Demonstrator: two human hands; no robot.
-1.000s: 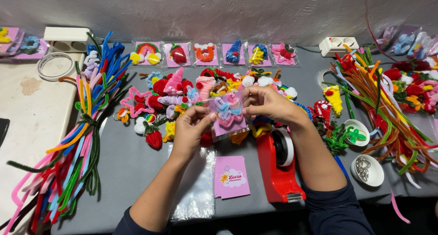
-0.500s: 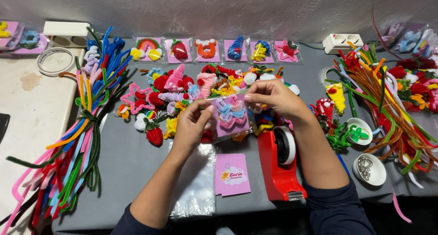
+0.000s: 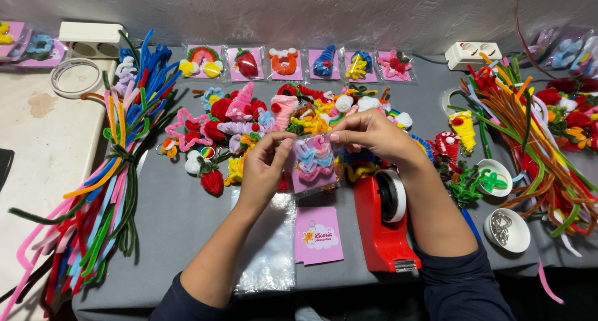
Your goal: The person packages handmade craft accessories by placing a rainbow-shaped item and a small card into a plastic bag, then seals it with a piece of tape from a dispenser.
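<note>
Head camera looked down on a grey table point(image 3: 180, 215) crowded with pipe-cleaner crafts. The left hand point(image 3: 265, 168) and the right hand point(image 3: 367, 134) together grasped a small clear packet point(image 3: 313, 164) holding a pastel pipe-cleaner ornament on a pink card, raised just above the table's middle. The left hand's thumb and fingers pinched the packet's left edge; the right hand's fingers gripped its top right corner. Both hands were closed on it.

Just beside the right wrist stood a red tape dispenser point(image 3: 383, 227). Below the packet lay a loose pink card point(image 3: 317, 236) and a stack of clear bags point(image 3: 269, 246), touching each other. Behind the hands sat a heap of finished ornaments point(image 3: 249, 118), and further back a row of 6 packed ornaments on pink cards point(image 3: 283, 62). A long bundle of coloured pipe cleaners point(image 3: 118, 165) ran along the table's left side; another bundle point(image 3: 529, 134) spread at the right, near 2 small white bowls point(image 3: 507, 227).
</note>
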